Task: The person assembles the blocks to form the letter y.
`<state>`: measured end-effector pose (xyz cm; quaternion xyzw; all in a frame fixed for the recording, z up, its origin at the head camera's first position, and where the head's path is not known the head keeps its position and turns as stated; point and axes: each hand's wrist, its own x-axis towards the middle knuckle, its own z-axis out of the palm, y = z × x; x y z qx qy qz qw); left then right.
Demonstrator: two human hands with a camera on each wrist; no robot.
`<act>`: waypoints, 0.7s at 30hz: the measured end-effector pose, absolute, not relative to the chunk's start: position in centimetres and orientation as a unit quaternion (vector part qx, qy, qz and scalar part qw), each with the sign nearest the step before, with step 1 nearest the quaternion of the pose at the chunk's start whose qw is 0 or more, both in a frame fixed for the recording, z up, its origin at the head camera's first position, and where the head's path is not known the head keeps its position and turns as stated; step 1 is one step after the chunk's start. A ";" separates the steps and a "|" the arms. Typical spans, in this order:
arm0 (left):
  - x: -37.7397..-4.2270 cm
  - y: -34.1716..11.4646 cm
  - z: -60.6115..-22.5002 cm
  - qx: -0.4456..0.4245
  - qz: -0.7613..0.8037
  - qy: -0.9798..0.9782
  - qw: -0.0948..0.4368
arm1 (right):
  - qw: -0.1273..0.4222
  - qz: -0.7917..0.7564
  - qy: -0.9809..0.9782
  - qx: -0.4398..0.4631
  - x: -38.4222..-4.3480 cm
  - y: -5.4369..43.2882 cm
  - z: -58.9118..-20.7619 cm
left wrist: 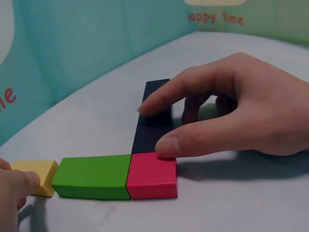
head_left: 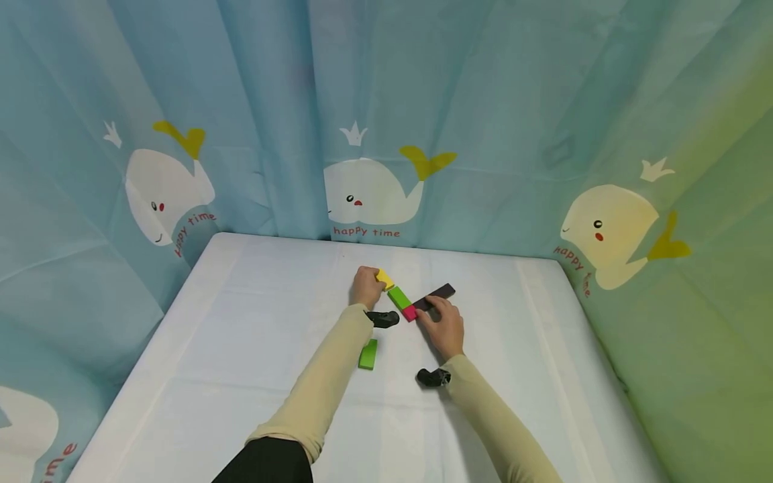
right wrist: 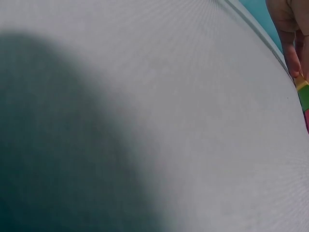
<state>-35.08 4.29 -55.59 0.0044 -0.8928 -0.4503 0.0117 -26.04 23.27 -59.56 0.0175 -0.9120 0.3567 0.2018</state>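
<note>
My left hand (head_left: 367, 287) pinches a small yellow block (left wrist: 36, 174) between thumb and finger, its end against a green block (left wrist: 92, 177) or very close to it. That green block runs end to end with a pink block (left wrist: 152, 176). From the pink block's side a long black block (left wrist: 153, 133) extends at an angle, forming a corner. Over this corner is my right hand (head_left: 445, 329): its thumb touches the pink block's edge, and the forefinger reaches across the black block's top without gripping it. In the right wrist view only the left hand (right wrist: 292, 29) and part of the row show.
Another green block (head_left: 368, 354) lies apart on the white table (head_left: 272, 349), beside the left forearm. Black wrist cameras (head_left: 433, 378) sit on both sleeves. A blue-green curtain (head_left: 386, 80) with printed whales hangs around the table's far and side edges.
</note>
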 end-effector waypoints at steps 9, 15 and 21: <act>-34.5 4.4 -54.7 -0.008 -0.455 -0.890 0.002 | 0.213 0.350 -0.912 0.021 -26.1 23.3 -59.9; -34.4 4.5 -54.8 -0.027 -0.448 -0.894 0.017 | 0.217 0.347 -0.912 0.021 -26.1 23.3 -59.8; -34.6 4.5 -54.9 -0.026 -0.453 -0.891 0.013 | 0.213 0.351 -0.912 0.020 -25.9 23.2 -59.5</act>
